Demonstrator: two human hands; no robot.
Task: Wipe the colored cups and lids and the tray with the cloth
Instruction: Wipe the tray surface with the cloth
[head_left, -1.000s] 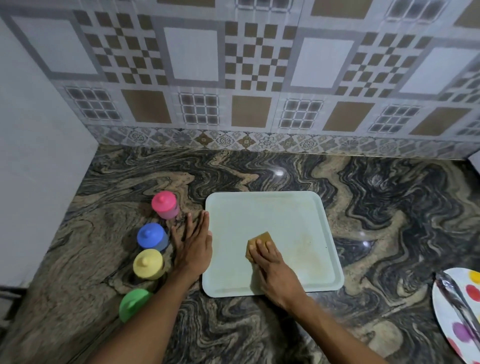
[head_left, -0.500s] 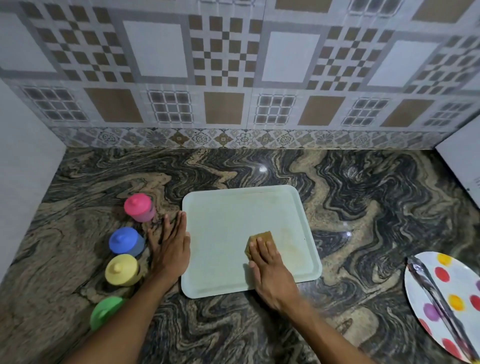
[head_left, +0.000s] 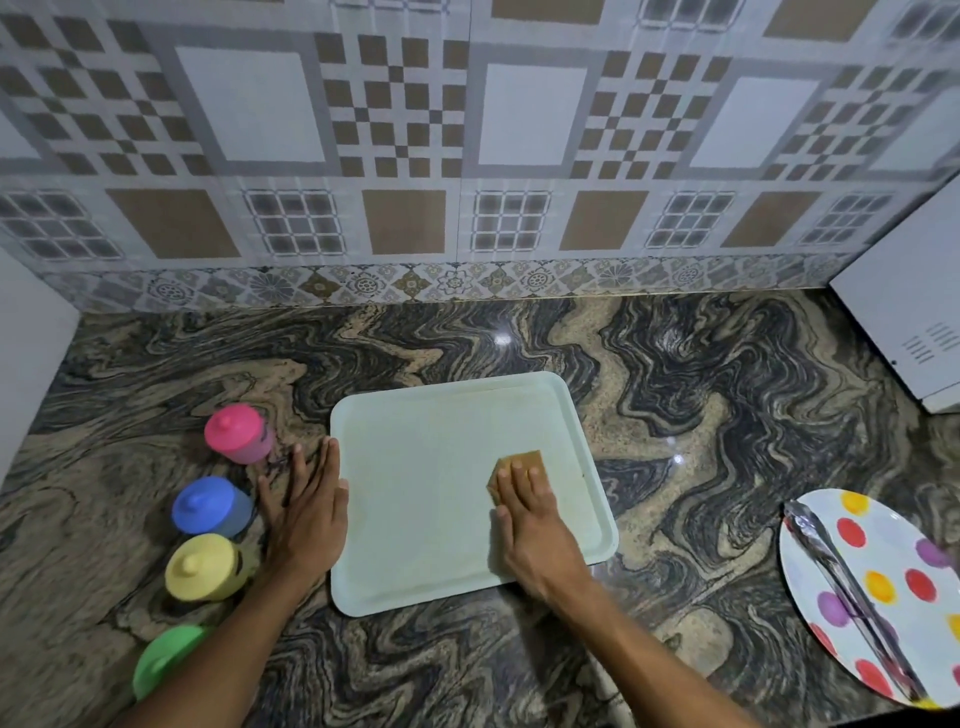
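A pale green tray (head_left: 426, 499) lies flat on the marbled counter. My right hand (head_left: 530, 519) presses a small brown cloth (head_left: 519, 461) onto the tray's right half, fingers flat over it. My left hand (head_left: 306, 504) rests flat on the counter against the tray's left rim, fingers spread and holding nothing. Left of that hand stand lidded cups in a column: pink (head_left: 238, 432), blue (head_left: 208, 506), yellow (head_left: 202, 566) and green (head_left: 166, 660), the green one partly hidden by my left forearm.
A white plate with coloured dots (head_left: 893, 592) carries metal tongs (head_left: 852, 597) at the right edge. A white appliance (head_left: 909, 322) stands at the back right. The tiled wall (head_left: 467, 156) closes off the counter behind, and a white panel (head_left: 31, 353) bounds the left.
My right hand has slid the cloth rightward across the tray. The camera view has shifted right, bringing in the white appliance. My left hand has stayed by the tray's left rim.
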